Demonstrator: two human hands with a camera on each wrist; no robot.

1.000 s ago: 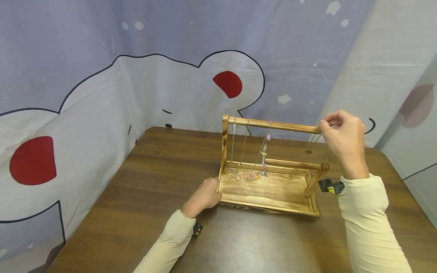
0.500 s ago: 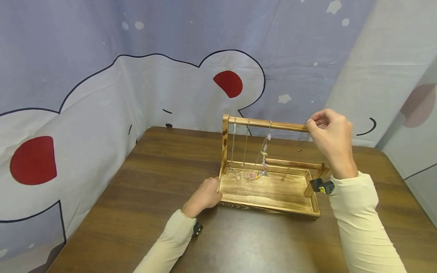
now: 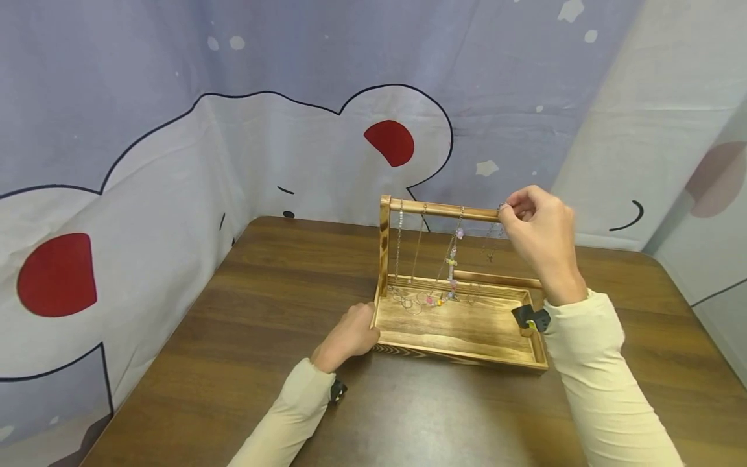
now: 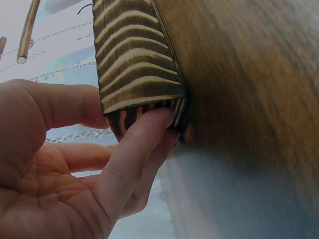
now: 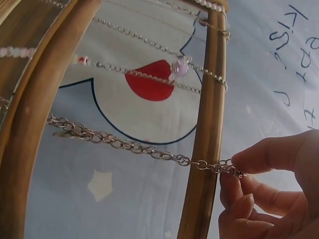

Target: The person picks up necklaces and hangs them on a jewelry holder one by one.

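Observation:
A wooden jewelry stand (image 3: 455,354) has a shallow tray base and an upper bar (image 3: 443,210). My left hand (image 3: 347,331) grips the tray's left end; in the left wrist view the thumb and fingers (image 4: 134,149) close round its striped corner. Up at the bar's right part, my right hand (image 3: 543,237) pinches a silver chain necklace (image 5: 134,147) that lies over the bar and hangs down. A beaded necklace (image 3: 452,263), a chain with white beads (image 3: 399,224) and a thin chain (image 3: 419,243) hang further left. My right wrist hides the stand's right post.
A lower bar (image 3: 496,279) runs along the tray's back. Loose chain ends (image 3: 408,303) lie on the tray floor at the left. The brown table (image 3: 280,285) carries the stand, and a printed curtain (image 3: 292,149) hangs close behind it.
My right hand has slid left along the upper bar, taking the silver chain necklace with it. My left hand and the stand have stayed in place.

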